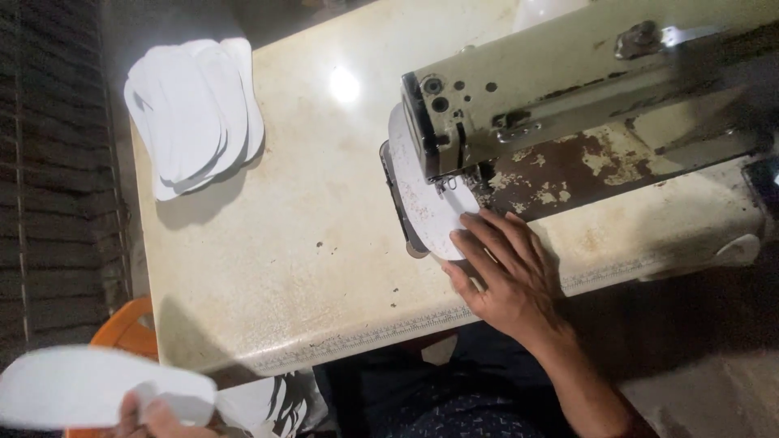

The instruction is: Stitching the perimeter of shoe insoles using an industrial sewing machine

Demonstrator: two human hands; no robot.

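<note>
Our right hand [499,272] lies flat, fingers spread, pinning the white piece [430,207] under the sewing machine [568,97] head. Left hand [150,418] grips another white piece [89,393] off the table's [284,268] edge. Looks like stitching stage; feeding needs steady guiding.

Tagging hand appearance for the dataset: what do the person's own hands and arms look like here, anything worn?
Both hands are bare: no gloves, and no rings or watch that can be made out. The right hand shows in full with a bare forearm, no sleeve down to the frame edge. The left hand shows only partly at the bottom edge, blurred; its wrist and arm are out of view.
</note>
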